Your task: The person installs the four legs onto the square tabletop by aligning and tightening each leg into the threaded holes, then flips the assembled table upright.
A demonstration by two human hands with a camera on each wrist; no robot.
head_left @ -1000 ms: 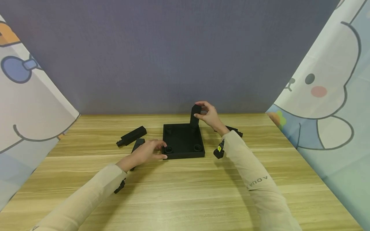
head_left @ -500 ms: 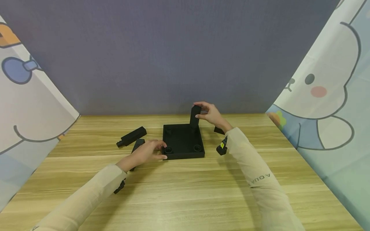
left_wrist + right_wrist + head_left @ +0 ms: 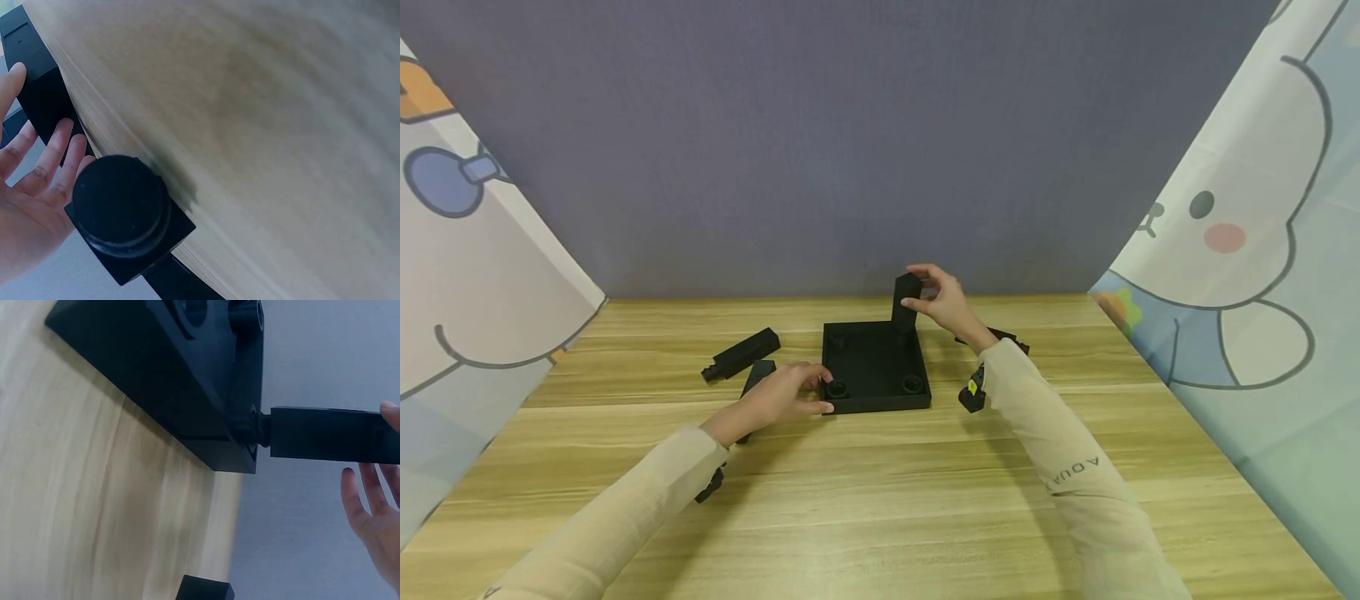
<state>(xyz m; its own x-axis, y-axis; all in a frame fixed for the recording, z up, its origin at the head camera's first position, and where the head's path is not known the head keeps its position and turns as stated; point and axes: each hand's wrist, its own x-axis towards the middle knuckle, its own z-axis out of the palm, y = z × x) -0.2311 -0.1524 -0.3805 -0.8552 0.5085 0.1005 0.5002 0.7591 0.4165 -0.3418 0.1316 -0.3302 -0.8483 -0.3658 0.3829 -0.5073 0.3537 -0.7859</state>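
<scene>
In the head view a black square base (image 3: 874, 358) with a raised rim and round corner sockets lies on the table. At its far right corner stands a black square post (image 3: 905, 302). My right hand (image 3: 946, 302) pinches this post near its top, thumb on one side and fingers on the other. The right wrist view shows the narrow round end of the post (image 3: 331, 433) meeting the corner socket, with a ridged neck partly visible. My left hand (image 3: 786, 394) grips the near left corner of the base, thumb at the front and fingers at the side.
One loose post (image 3: 743, 354) with a ridged end lies left of the base. Another post (image 3: 760, 373) lies partly under my left hand; its round end (image 3: 122, 203) looms in the left wrist view. A further post (image 3: 1011, 340) is half hidden behind my right sleeve. A grey panel (image 3: 850, 150) rises behind.
My right wrist and forearm swing right, then back left, while the fingers shift slightly around the post's top. The post stays at its corner. My left hand and the base hold still.
</scene>
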